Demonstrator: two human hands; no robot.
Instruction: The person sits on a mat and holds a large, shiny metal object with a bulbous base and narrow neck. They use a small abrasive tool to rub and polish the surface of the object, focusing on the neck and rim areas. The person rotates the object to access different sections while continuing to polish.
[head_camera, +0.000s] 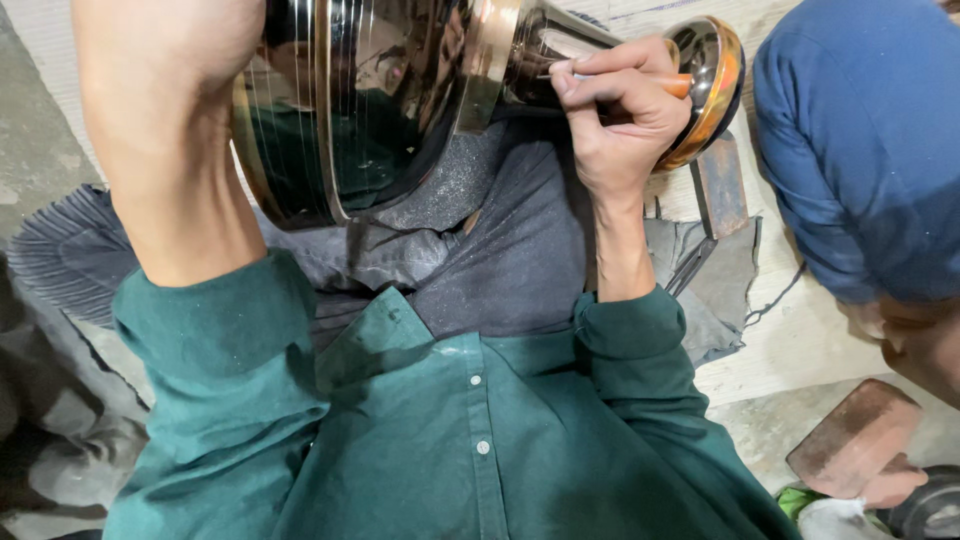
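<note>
Both hands on brass vessel

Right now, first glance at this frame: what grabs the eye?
The big polished metal vessel lying on its side across the person's lap at top centre, mirror-bright with reflections. The right hand pinches a thin orange-handled tool against the vessel's neck, while the left hand braces the wide body at upper left. At the right edge, another person in a blue garment bends in close.

The metal vessel fills the lap; a blue-clad co-worker crowds the right; bare floor lies between.
</note>
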